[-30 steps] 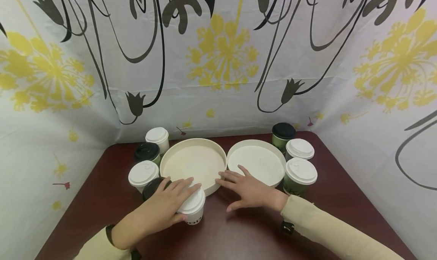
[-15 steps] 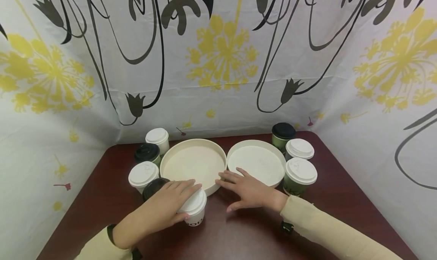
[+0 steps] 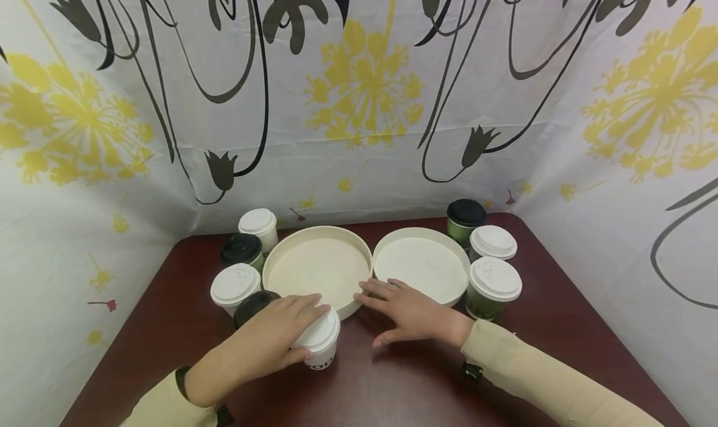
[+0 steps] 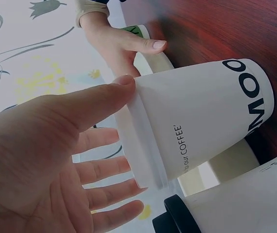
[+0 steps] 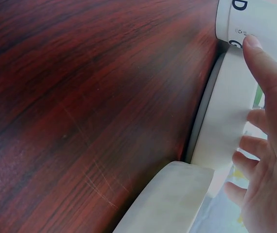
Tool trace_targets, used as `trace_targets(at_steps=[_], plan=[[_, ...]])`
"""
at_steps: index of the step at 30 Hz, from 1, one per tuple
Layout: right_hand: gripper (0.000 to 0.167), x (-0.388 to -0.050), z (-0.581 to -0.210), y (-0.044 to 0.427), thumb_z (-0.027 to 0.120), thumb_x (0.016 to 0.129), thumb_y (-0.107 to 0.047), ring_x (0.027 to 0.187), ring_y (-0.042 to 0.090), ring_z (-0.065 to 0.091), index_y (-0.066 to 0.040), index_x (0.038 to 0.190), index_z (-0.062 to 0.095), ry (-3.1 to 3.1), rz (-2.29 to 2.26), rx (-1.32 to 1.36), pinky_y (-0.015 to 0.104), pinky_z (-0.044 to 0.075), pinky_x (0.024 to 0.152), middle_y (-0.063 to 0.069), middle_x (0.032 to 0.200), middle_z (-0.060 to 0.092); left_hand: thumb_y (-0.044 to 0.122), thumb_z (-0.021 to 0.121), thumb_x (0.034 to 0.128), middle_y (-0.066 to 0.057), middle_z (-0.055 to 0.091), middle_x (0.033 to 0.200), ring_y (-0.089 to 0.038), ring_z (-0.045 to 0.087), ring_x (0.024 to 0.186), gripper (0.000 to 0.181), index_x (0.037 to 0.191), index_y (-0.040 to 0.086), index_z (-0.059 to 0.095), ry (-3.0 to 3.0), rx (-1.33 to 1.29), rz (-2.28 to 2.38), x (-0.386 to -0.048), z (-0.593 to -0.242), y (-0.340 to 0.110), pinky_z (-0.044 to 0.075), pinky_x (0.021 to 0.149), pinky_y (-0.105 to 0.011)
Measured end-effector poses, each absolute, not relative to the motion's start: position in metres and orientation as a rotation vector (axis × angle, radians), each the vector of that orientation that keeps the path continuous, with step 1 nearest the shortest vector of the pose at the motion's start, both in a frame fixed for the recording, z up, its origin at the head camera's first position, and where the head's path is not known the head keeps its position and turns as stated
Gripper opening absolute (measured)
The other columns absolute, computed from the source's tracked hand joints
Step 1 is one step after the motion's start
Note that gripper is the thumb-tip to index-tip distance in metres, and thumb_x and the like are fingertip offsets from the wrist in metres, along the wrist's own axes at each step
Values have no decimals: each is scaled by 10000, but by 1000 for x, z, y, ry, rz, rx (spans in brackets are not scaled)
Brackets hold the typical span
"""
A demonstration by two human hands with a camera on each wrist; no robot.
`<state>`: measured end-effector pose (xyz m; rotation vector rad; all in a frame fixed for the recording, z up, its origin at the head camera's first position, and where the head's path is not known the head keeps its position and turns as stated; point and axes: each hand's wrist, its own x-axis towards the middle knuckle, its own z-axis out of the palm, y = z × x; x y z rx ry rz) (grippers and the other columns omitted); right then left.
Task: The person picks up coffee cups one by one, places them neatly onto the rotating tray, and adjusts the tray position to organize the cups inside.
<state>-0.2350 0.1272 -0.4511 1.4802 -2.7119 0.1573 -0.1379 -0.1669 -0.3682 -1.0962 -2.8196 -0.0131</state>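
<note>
In the head view my left hand holds a paper coffee cup with a white lid from above. The left wrist view shows the thumb at its lid rim and the fingers across the lid; the cup bears dark lettering. Beside it stands a black-lidded cup, partly covered by that hand. My right hand, fingers spread and holding nothing, hovers at the near side of two round trays, a cream tray and a whiter tray. Its fingertips are near the cream tray's rim; contact is unclear.
Along the left stand a white-lidded cup, a black-lidded cup and another white-lidded cup. On the right are two white-lidded cups, the nearer cup green, and a black-lidded cup. A patterned curtain borders the dark red table.
My left hand and the held cup have shifted very slightly to the right since a second ago. The right hand's index finger has lowered a little; the trays stay put.
</note>
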Motion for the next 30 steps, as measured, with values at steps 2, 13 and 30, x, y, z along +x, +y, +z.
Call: trace_targets(at_steps=[2,13,30], plan=[[946,-235,-451,127,631,792,-711,1507,275,314,-237,1553,329,-2708,160,1479,526,343,1177,63,1616,337,389,801,799,-117,559,1421,-284,585,1243,714,1401,130,518,-2818,-1094,-10,-138,-368,-167,494,1028,-456],[928,-236,-452,127,664,802,-668,1510,278,307,-234,1552,332,-2713,196,1487,466,381,1165,69,1620,328,406,804,790,-114,572,1404,-279,594,1226,712,1393,149,526,-2798,-1097,-7,-139,-372,-167,495,1022,-457],[904,-234,-449,127,659,820,-650,1511,281,305,-227,1551,336,-2726,197,1490,455,372,1175,78,1619,328,470,797,762,-77,621,1331,-240,628,1143,704,1342,143,568,-2685,-1097,-7,-137,-367,-167,516,972,-427]])
